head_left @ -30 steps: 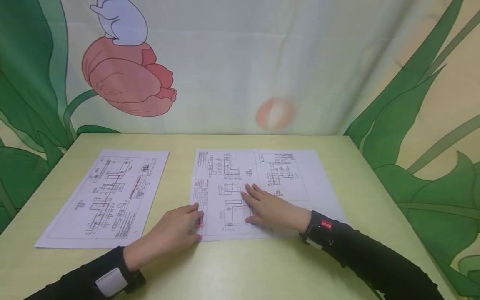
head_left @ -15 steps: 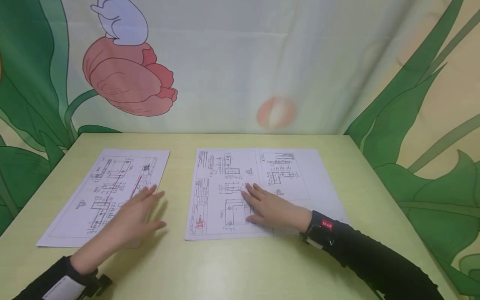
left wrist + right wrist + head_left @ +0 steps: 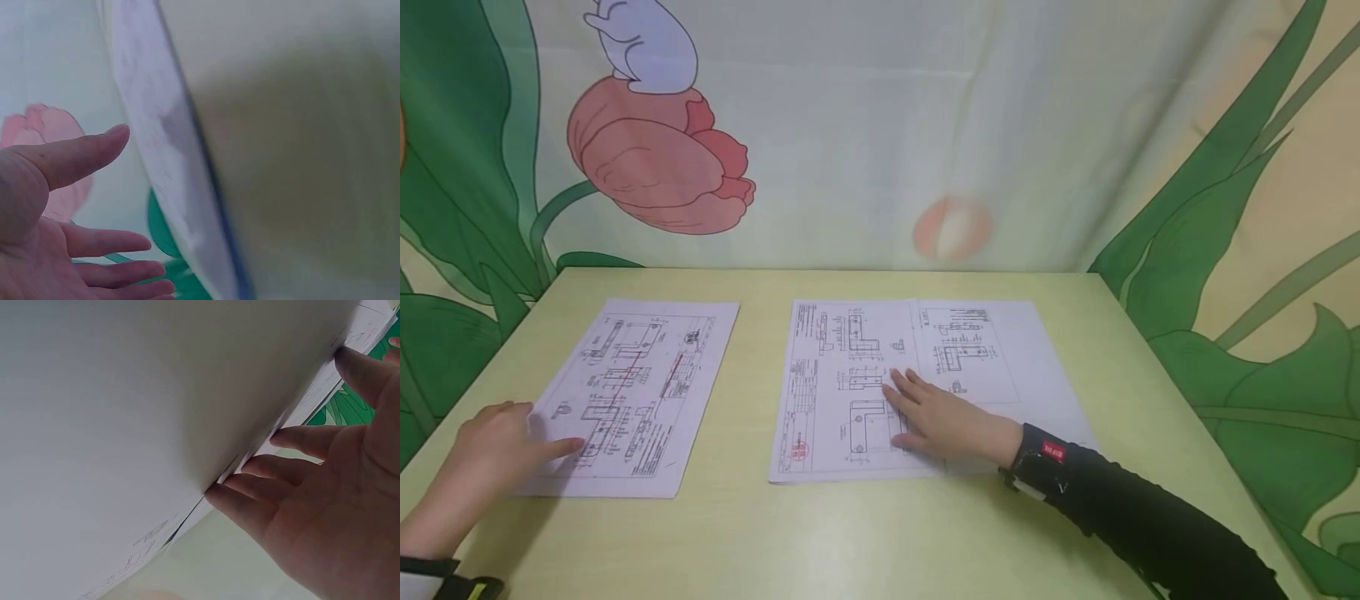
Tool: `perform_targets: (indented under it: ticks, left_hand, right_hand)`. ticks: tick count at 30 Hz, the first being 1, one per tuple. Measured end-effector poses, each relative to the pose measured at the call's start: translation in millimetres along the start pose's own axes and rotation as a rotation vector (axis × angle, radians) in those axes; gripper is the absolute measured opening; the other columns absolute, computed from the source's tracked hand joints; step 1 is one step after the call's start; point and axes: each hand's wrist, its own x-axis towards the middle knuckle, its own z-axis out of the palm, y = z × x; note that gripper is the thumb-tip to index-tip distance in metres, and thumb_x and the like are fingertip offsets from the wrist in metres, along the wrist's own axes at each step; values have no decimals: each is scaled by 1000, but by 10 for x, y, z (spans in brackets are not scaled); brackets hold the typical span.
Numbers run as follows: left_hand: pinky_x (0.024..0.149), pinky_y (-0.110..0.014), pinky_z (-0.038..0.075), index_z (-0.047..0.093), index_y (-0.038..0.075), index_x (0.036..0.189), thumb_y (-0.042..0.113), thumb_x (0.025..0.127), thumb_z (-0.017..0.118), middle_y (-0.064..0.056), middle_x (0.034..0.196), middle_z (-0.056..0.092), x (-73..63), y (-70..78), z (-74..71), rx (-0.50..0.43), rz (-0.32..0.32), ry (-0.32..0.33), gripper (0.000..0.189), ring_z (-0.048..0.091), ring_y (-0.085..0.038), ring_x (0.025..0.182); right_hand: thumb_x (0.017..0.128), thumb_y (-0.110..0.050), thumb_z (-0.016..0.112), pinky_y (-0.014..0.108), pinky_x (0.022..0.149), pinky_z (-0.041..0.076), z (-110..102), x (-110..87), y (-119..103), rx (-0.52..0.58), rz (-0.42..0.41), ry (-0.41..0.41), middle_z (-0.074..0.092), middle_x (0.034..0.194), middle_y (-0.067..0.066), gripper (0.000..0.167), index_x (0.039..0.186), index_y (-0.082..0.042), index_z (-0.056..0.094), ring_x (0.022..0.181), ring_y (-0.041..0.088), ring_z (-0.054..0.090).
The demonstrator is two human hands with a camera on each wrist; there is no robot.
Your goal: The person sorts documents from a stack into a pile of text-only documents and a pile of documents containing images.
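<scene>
My left hand (image 3: 497,446) hovers at the lower left of a technical drawing (image 3: 647,383) marked with red lines. Its thumb stretches out over the sheet, and in the left wrist view the fingers (image 3: 115,240) are extended and hold nothing. On the middle drawing (image 3: 820,333), which bears a round red stamp near its lower left corner, rests my right hand (image 3: 947,417). Its fingertips (image 3: 219,494) press on the paper in the right wrist view. A further drawing (image 3: 970,342) adjoins it on the right, partly covered by that hand and wrist.
The pale yellow table (image 3: 835,542) shows as a strip between the left drawing and the middle one, and along the front. Behind it hangs a curtain (image 3: 850,167) printed with a flower, a rabbit and leaves.
My left hand has left the lower left corner of the middle drawing and swung left, across to the left drawing's outer edge. The right hand has stayed in place.
</scene>
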Motion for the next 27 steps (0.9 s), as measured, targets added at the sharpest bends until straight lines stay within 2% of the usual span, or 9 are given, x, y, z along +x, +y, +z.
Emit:
perform_targets:
  ticks: [3,6,12,16,19,21,24,27]
  left_hand:
    - [55,-37,35,52,-20,84,39,72,77,-26,71,53,-16,-131,16,15,-32,-42,65,46,-34,66]
    - [54,-32,31,52,-20,83,41,71,77,-23,70,52,-14,-203,45,2,-65,-63,67,45,-32,66]
    - [64,-42,34,52,-24,93,37,69,80,-28,76,51,24,-198,65,5,-114,-66,71,40,-41,78]
    - [70,-51,34,48,-25,98,35,70,80,-28,76,53,16,-147,51,59,-113,-64,73,39,-45,81]
    - [70,-54,35,46,-25,104,33,69,80,-32,81,51,9,-88,39,82,-137,-56,76,37,-47,84]
    - [69,-55,36,43,-24,108,32,69,80,-34,85,47,1,-52,37,70,-169,-54,78,34,-48,87]
    - [71,-57,35,41,-24,112,30,68,82,-36,88,46,-10,-25,44,49,-181,-31,81,33,-49,89]
    - [70,-56,36,38,-23,117,24,68,81,-38,91,47,-3,-28,40,9,-169,4,81,37,-49,87]
  right_hand:
    - [94,-51,48,46,114,21,-5,1,-2,8,3,-6,11,157,16,75,150,-9,21,145,35,13]
    - [94,-51,47,46,115,21,-5,1,-5,4,8,-12,11,158,15,75,151,-9,21,145,34,13]
    - [94,-51,47,46,115,20,2,8,-1,-13,6,-10,12,157,16,76,150,-8,21,145,35,13]
    - [94,-51,47,46,115,20,18,9,-2,-12,3,-9,11,157,16,76,151,-8,20,145,34,13]
    - [94,-51,47,45,115,20,28,13,6,-20,4,-3,11,157,16,76,151,-8,20,145,34,13]
    - [94,-51,47,46,115,20,28,13,9,-21,2,3,12,157,16,76,150,-7,21,145,34,13]
    - [94,-50,48,46,115,20,17,11,6,-14,-7,6,12,157,17,76,150,-6,21,144,35,14]
    - [94,-50,48,46,115,20,5,8,2,-10,-11,5,12,157,18,76,150,-6,21,144,36,14]
